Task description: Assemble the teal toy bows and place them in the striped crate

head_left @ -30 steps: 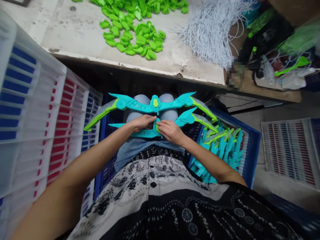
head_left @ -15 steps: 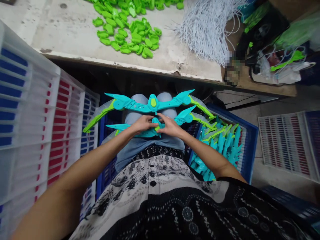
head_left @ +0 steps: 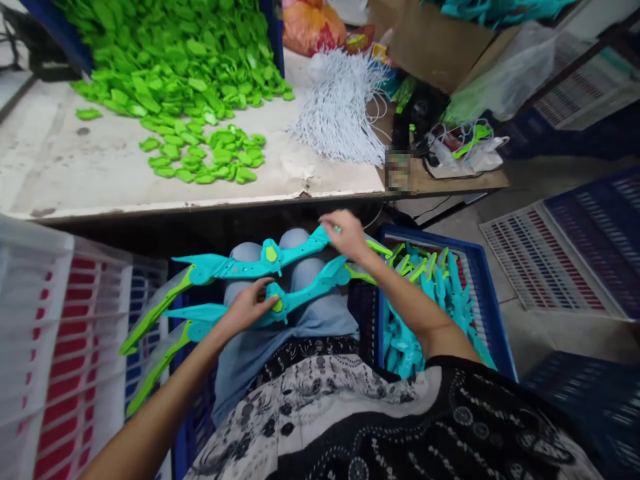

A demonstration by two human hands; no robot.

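Two turquoise-and-lime toy bows lie across my lap, the far toy bow and the near toy bow. My left hand grips the near bow at its middle, the thumb beside the lime green inset; the fingers' far side is partly hidden. My right hand is over the right limb of the far bow, fingers loosely bent and a little apart, with nothing visible in them. Whether it touches that bow I cannot tell. On the far bow's hub sits another lime inset.
Small green plastic pieces are heaped on the worn white table, beside a bundle of white cords. A blue crate full of similar bows stands at my right; a white crate is at my left.
My right hand has left the near bow's middle and moved out and forward over the far bow's right limb. My left hand stays on the near bow. The camera view has shifted.
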